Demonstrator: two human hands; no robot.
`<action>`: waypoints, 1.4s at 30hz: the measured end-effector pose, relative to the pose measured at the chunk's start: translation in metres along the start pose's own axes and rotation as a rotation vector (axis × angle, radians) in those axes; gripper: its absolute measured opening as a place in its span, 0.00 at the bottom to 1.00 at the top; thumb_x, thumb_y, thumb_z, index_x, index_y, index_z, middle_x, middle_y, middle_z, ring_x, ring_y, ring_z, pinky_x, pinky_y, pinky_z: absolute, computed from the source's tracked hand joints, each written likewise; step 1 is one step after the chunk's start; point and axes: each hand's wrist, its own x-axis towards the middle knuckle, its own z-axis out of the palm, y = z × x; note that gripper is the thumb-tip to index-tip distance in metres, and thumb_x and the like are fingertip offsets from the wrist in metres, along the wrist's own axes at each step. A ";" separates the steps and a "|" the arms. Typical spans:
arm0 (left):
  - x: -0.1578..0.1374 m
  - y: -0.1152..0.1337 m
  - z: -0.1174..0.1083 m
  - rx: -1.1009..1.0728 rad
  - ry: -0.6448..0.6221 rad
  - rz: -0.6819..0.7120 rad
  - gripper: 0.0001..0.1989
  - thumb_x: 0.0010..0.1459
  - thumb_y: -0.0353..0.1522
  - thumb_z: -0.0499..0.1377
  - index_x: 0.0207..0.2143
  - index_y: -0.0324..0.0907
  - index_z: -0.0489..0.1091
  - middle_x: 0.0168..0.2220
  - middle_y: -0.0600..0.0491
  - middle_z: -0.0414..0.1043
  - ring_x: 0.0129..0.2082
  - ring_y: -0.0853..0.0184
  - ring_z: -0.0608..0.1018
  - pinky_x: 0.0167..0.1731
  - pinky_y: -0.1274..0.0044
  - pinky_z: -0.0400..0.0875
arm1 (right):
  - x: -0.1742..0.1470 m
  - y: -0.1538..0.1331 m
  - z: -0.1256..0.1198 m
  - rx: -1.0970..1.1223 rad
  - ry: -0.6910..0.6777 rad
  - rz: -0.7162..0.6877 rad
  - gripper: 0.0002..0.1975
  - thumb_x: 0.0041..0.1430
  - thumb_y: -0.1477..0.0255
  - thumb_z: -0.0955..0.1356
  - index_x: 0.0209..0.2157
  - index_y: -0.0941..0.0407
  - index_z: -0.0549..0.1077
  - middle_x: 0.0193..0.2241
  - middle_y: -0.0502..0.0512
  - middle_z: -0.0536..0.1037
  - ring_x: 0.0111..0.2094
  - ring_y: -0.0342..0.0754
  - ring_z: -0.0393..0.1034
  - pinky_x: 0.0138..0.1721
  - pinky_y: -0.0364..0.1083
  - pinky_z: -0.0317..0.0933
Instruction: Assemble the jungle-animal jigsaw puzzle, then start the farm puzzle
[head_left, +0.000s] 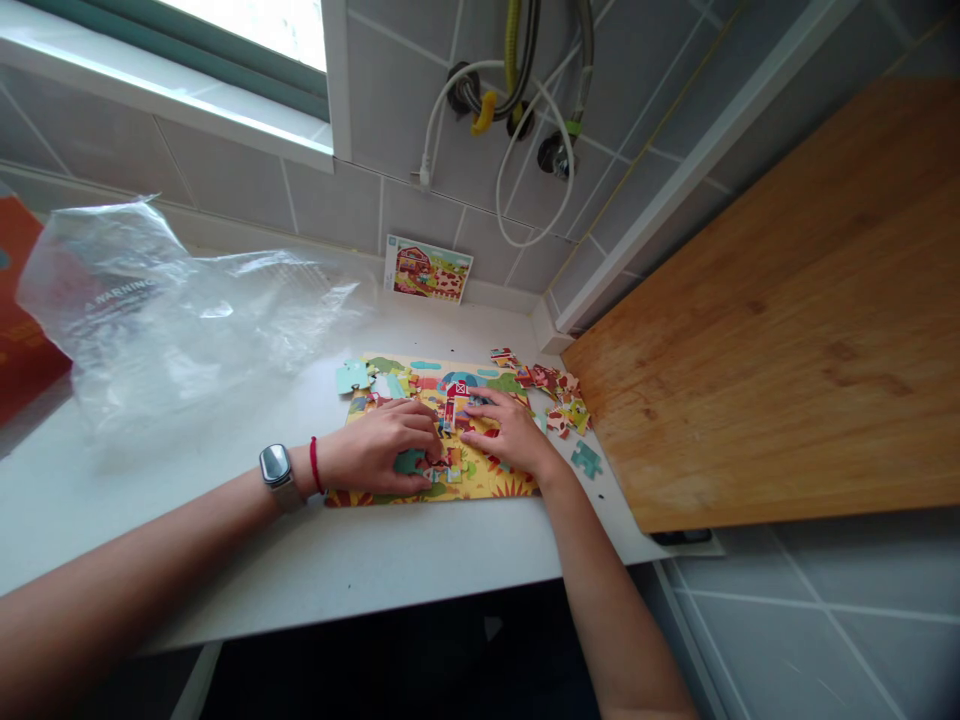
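Observation:
A farm-scene jigsaw puzzle (487, 485) lies on the white table, with loose pieces on top of it. My left hand (386, 445) is curled over its left part, thumb and fingertips closed around a small puzzle piece (448, 466); part of that piece is hidden. Under the same palm a teal patch shows. My right hand (508, 432) rests on the right part, thumb and fingers apart, its fingertips by a red barn piece (452, 402). A watch and a red cord are on my left wrist.
Loose pieces (559, 385) lie in a heap right of the puzzle, with a teal piece (586, 459) nearby. A picture card (427, 270) leans on the tiled wall. Clear plastic bag (217, 310) lies left. A wooden board (787, 330) stands close on the right. Cables and hoses hang behind.

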 end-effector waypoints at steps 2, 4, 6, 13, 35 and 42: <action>0.000 0.001 -0.001 0.020 -0.063 0.028 0.09 0.61 0.40 0.68 0.42 0.48 0.79 0.42 0.50 0.81 0.51 0.56 0.78 0.58 0.64 0.71 | 0.001 0.000 0.001 0.013 0.000 -0.005 0.17 0.59 0.66 0.78 0.51 0.50 0.84 0.63 0.59 0.76 0.66 0.59 0.68 0.69 0.61 0.60; 0.001 0.002 -0.001 0.034 -0.073 0.028 0.09 0.63 0.40 0.67 0.42 0.47 0.79 0.43 0.49 0.80 0.52 0.56 0.77 0.57 0.63 0.71 | 0.002 -0.001 0.002 0.017 0.005 -0.006 0.20 0.60 0.66 0.78 0.54 0.51 0.82 0.63 0.60 0.76 0.66 0.58 0.68 0.70 0.61 0.59; 0.002 0.004 -0.001 0.042 -0.061 0.016 0.09 0.65 0.40 0.65 0.41 0.46 0.79 0.42 0.48 0.80 0.49 0.57 0.78 0.55 0.64 0.72 | 0.002 -0.002 0.002 0.020 0.004 -0.011 0.24 0.61 0.66 0.77 0.59 0.50 0.79 0.63 0.60 0.76 0.66 0.57 0.68 0.69 0.60 0.60; 0.003 0.013 0.008 0.118 -0.058 0.019 0.08 0.71 0.36 0.59 0.42 0.45 0.78 0.41 0.48 0.80 0.46 0.59 0.79 0.51 0.65 0.72 | 0.000 -0.006 0.003 -0.012 -0.017 -0.019 0.17 0.65 0.64 0.74 0.55 0.51 0.82 0.65 0.60 0.73 0.65 0.58 0.69 0.68 0.59 0.62; -0.001 0.026 0.035 0.244 -0.050 0.098 0.06 0.71 0.32 0.59 0.43 0.42 0.77 0.50 0.48 0.80 0.51 0.57 0.80 0.52 0.65 0.73 | 0.003 -0.011 0.008 -0.048 0.012 -0.003 0.18 0.62 0.67 0.76 0.53 0.53 0.83 0.62 0.61 0.77 0.66 0.59 0.69 0.69 0.59 0.62; -0.001 0.026 0.035 0.241 -0.032 0.109 0.05 0.70 0.31 0.60 0.42 0.43 0.76 0.50 0.49 0.80 0.49 0.59 0.79 0.51 0.66 0.72 | 0.006 -0.011 0.017 -0.006 0.003 -0.029 0.19 0.65 0.68 0.73 0.56 0.53 0.81 0.65 0.62 0.74 0.67 0.57 0.67 0.69 0.59 0.60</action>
